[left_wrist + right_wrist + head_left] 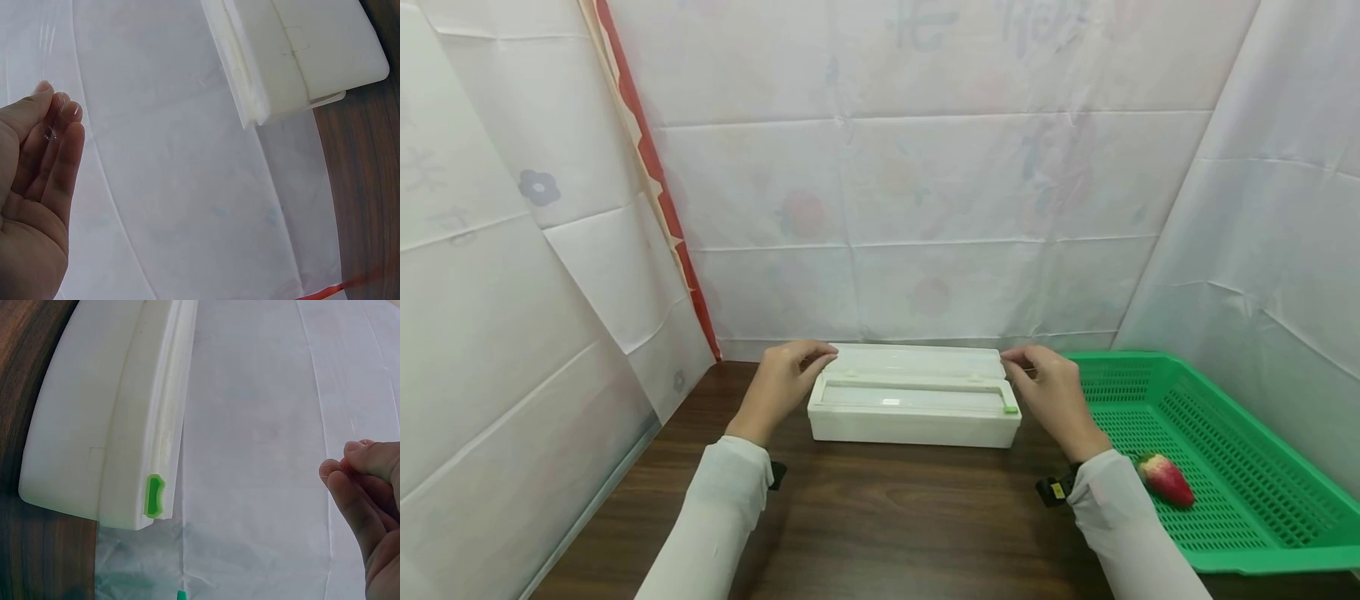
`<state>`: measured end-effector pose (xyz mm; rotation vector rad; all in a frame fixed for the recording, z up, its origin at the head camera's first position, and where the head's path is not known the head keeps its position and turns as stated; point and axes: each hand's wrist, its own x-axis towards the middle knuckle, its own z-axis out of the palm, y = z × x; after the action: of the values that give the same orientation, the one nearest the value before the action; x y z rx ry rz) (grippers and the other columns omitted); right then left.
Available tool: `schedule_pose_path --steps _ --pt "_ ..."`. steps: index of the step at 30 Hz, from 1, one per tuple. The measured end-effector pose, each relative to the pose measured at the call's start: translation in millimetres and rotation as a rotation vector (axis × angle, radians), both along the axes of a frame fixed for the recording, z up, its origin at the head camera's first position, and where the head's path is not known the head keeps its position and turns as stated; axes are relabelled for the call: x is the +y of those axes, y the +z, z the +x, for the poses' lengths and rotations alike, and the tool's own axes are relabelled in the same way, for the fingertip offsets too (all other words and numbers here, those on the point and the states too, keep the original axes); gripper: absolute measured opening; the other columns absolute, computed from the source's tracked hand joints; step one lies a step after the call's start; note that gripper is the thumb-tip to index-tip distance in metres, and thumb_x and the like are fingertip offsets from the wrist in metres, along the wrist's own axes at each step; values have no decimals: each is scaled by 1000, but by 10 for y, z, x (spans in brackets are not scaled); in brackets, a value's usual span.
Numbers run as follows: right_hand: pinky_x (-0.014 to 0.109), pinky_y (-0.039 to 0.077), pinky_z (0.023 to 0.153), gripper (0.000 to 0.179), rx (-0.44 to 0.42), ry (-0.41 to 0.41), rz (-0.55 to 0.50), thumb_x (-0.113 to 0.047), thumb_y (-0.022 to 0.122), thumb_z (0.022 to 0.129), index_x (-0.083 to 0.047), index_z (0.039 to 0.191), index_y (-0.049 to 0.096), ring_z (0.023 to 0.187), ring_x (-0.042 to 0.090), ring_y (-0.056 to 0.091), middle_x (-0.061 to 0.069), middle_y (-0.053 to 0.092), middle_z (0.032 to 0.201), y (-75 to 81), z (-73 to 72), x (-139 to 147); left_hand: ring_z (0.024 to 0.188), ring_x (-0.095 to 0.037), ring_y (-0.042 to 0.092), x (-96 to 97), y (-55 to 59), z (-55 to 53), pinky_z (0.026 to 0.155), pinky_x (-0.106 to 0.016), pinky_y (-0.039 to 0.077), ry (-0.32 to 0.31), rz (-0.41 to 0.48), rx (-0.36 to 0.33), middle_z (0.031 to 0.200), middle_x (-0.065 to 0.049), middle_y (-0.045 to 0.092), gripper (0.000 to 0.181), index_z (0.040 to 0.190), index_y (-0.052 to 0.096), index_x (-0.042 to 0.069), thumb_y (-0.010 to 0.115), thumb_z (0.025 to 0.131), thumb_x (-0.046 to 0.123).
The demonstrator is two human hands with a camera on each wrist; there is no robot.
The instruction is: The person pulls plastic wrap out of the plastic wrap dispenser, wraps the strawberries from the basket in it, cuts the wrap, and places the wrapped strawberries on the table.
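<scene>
A white plastic cling film dispenser [913, 425] stands on the table, its lid [917, 361] tipped up at the back. A green slide cutter [1011, 409] sits at its right end, also seen in the right wrist view. My left hand [781, 379], beyond the left end of the box, pinches clear cling film [47, 37] between thumb and fingers; stretch lines run up from it. Off the right end, my right hand [1051, 392] pinches too, thumb against fingertips [331, 467], with faint creases of film nearby. The film's full extent is hard to see.
On the right is a green perforated basket [1262, 560] holding a red, pale-topped fruit [1167, 481]. Brown wood-grain table [895, 517] lies before the box. White printed sheets [925, 192] hang behind and at both sides.
</scene>
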<state>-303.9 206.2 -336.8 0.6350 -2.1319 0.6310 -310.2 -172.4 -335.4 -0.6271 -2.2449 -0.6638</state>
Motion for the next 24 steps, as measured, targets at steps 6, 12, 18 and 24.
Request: schedule_pose_path --steps 6,12,18,24 --pt "37 57 60 9 14 -1 -4 -11 68 84 -10 93 69 77 10 60 3 67 85 22 -2 2 82 -7 60 -11 29 23 67 -35 56 -4 -6 8 92 0 71 12 97 71 17 66 87 20" --pt "37 57 61 9 20 -3 -6 -10 69 83 -9 93 70 77 11 60 3 67 85 27 -4 9 81 -8 60 -13 53 38 66 -36 56 -14 -9 13 92 0 71 13 98 71 16 67 86 18" --pt "37 57 61 10 36 -2 -6 -8 69 83 -9 93 70 76 11 60 4 68 85 36 -1 17 84 -6 60 -8 84 53 70 -35 57 -13 -8 -1 93 1 71 13 98 71 17 67 86 18" --pt "38 57 60 10 46 1 -11 -8 68 83 -8 93 70 77 11 60 4 68 86 64 0 17 82 -5 60 -13 120 62 70 -33 57 -25 -9 9 92 1 71 12 96 71 16 66 86 19"
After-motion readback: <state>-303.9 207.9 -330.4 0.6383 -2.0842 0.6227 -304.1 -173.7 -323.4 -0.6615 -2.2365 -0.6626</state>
